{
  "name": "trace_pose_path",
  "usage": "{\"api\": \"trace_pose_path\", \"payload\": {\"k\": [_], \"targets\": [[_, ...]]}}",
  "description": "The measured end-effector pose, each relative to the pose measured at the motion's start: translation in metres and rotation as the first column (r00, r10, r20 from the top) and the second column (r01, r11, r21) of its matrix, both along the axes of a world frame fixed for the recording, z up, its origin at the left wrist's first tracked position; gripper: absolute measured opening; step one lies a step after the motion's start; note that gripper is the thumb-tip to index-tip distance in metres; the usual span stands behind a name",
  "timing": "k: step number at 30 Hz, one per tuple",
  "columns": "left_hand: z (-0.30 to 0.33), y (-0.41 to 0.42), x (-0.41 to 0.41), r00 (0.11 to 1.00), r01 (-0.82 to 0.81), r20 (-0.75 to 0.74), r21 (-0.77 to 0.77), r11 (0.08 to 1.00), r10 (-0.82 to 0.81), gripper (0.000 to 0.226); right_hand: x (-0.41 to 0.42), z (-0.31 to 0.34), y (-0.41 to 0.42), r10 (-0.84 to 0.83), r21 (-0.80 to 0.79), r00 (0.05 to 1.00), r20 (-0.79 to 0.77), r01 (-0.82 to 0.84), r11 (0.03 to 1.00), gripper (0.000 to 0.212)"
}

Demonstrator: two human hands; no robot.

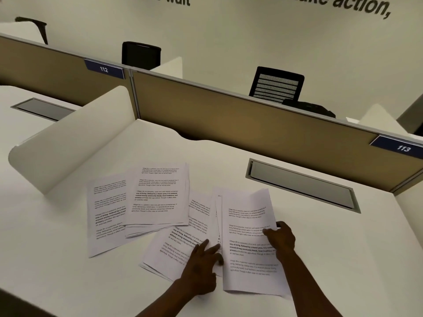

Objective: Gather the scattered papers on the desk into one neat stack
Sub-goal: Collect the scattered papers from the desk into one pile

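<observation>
Printed papers (160, 197) lie fanned across the middle of the white surface (320, 248), still in several loose piles: one sheet furthest out at nine o'clock, a squared-off bundle overlapping its right edge, a slanted bundle (174, 248) below that toward six o'clock, and an upright bundle (249, 243) at three o'clock of the spread. The right hand (280, 239) grips that upright bundle by its right edge, thumb on the top page and the other fingers curled behind, so the sheets lift and bow a little off the surface. The left hand (201, 268) lies flat on the slanted bundle, fingers (206, 244) stretched out and released, the tips touching the left edge of the upright bundle. Beyond the papers, toward two o'clock, a grey cable hatch (302, 186) is set into the surface. A tan partition (251, 120) runs along the back edge, carrying blue number plates reading 112 (104, 69) and 113 (402, 148), and a curved white divider (75, 143) stands at ten o'clock. Black office chairs (277, 85) show behind the partition.
</observation>
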State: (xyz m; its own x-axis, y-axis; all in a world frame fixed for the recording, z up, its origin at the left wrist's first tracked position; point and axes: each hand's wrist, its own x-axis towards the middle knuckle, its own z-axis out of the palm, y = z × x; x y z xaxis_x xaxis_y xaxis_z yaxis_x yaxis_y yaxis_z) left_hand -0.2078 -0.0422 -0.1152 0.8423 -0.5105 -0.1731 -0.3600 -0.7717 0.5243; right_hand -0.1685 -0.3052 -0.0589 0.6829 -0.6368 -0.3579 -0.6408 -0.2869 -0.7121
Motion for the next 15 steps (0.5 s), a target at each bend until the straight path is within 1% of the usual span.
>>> {"api": "trace_pose_path", "payload": {"k": [5, 7, 11, 12, 13, 15], "targets": [[0.002, 0.000, 0.004, 1.000, 0.005, -0.030, -0.007, 1.000, -0.005, 0.033, -0.002, -0.001, -0.010, -0.048, 0.109, 0.999, 0.013, 0.046, 0.993, 0.040], [0.004, -0.001, 0.006, 1.000, -0.005, -0.029, -0.017, 1.000, 0.005, 0.034, -0.005, -0.002, -0.014, -0.074, 0.127, 0.996, 0.041, 0.068, 0.990, 0.039], [0.009, -0.008, 0.018, 0.987, -0.146, 0.056, -0.126, 0.981, 0.154, 0.040, -0.020, -0.006, -0.023, -0.123, 0.243, 0.982, 0.141, 0.086, 0.966, 0.055], [0.011, -0.011, 0.025, 0.981, -0.174, 0.068, -0.129, 0.976, 0.184, 0.044, -0.026, -0.007, -0.026, -0.135, 0.273, 0.977, 0.165, 0.086, 0.958, 0.054], [0.011, -0.014, 0.033, 0.976, -0.198, 0.066, -0.107, 0.974, 0.206, 0.049, -0.031, -0.008, -0.030, -0.148, 0.295, 0.972, 0.183, 0.090, 0.951, 0.049], [0.011, -0.019, 0.048, 0.970, -0.240, 0.030, -0.016, 0.971, 0.241, 0.060, -0.043, -0.008, -0.037, -0.184, 0.331, 0.961, 0.206, 0.108, 0.937, 0.035]]}}
